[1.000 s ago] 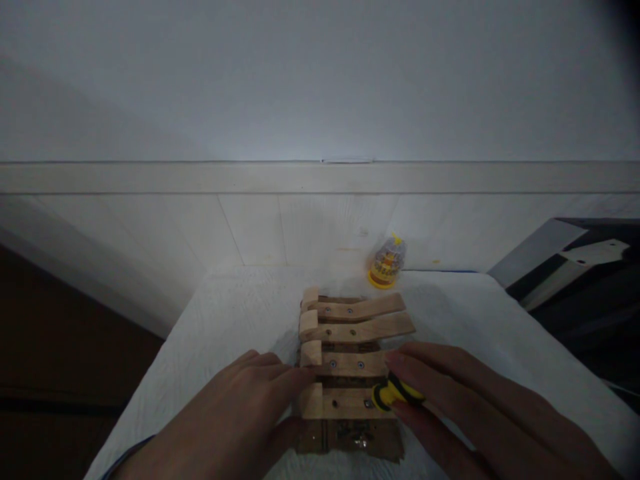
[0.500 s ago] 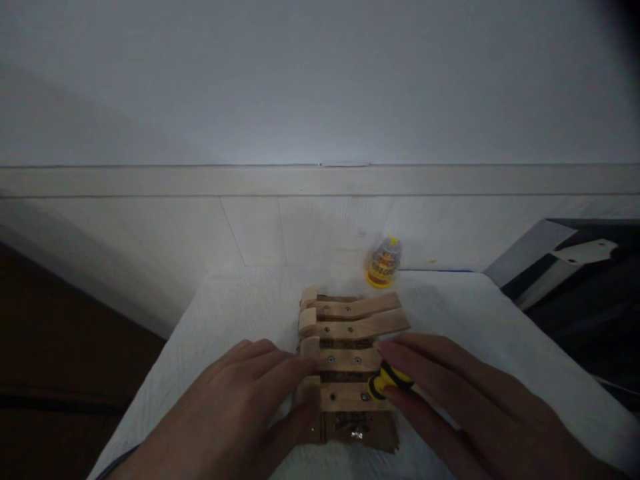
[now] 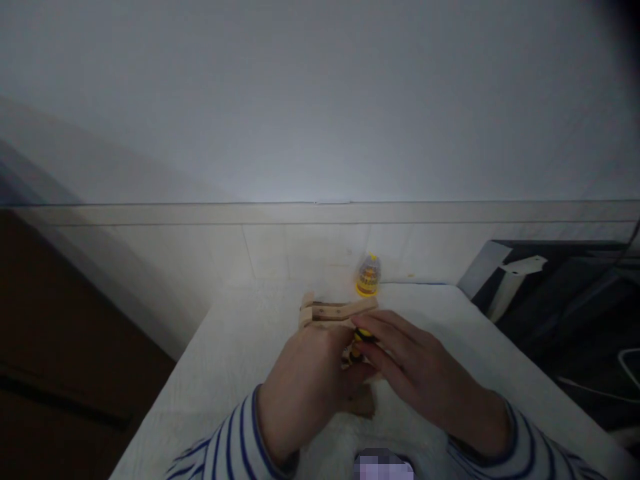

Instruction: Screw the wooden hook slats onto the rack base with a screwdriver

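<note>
My right hand (image 3: 410,363) pinches a small yellow-and-black screwdriver (image 3: 365,335) over the wooden pieces. My left hand (image 3: 313,363) is closed beside the screwdriver's lower end; its fingertips are partly hidden, so what they grip cannot be made out. Under both hands lie flat wooden pieces (image 3: 330,312) set side by side, with small screws in the ones that show. The hands cover most of the nearer pieces. A brown cardboard-like sheet (image 3: 363,403) sticks out below them.
A yellow screwdriver-set case (image 3: 368,277) with a clear dome stands by the wall at the table's back. The white table (image 3: 225,360) meets a pale panelled wall. Dark items and a white bracket (image 3: 520,267) are at the right. A blurred object (image 3: 384,465) is at the bottom edge.
My left hand has moved from the wooden pieces' left ends to the screwdriver, covering more pieces. The screwdriver is now farther up the row. The view has shifted, showing striped sleeves.
</note>
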The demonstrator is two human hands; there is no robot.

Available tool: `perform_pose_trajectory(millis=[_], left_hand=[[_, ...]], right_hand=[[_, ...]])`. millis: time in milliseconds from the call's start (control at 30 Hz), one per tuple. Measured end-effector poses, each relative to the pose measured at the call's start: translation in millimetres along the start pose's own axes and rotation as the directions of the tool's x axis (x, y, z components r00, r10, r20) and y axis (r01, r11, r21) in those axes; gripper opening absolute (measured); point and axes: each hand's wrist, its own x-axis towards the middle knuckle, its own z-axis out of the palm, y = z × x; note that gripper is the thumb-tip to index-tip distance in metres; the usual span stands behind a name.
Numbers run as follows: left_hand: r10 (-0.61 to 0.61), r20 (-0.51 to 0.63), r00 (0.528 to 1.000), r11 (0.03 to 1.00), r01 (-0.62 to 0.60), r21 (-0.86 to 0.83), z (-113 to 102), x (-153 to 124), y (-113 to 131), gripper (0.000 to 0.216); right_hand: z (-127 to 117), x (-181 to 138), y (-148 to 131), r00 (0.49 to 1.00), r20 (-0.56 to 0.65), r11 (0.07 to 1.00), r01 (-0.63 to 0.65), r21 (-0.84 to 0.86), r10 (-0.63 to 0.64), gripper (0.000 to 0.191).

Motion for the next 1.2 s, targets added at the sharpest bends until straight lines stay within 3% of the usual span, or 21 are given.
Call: perform_pose_trajectory(millis=[333,1200], left_hand=[[0.015,-0.058,0.998,0.993,-0.008,0.117,6,2,-7,0.015],[0.085,-0.041,0.996,0.995,-0.083,0.057,16,6,-16,0.014]], right_hand=[[5,-1,-2,0.999,0.039,0.999,-0.024,0.029,0.023,0.027],[1,-1,-3,0.998,0.060,0.999,-0.038,0.014,0.037,0.028]])
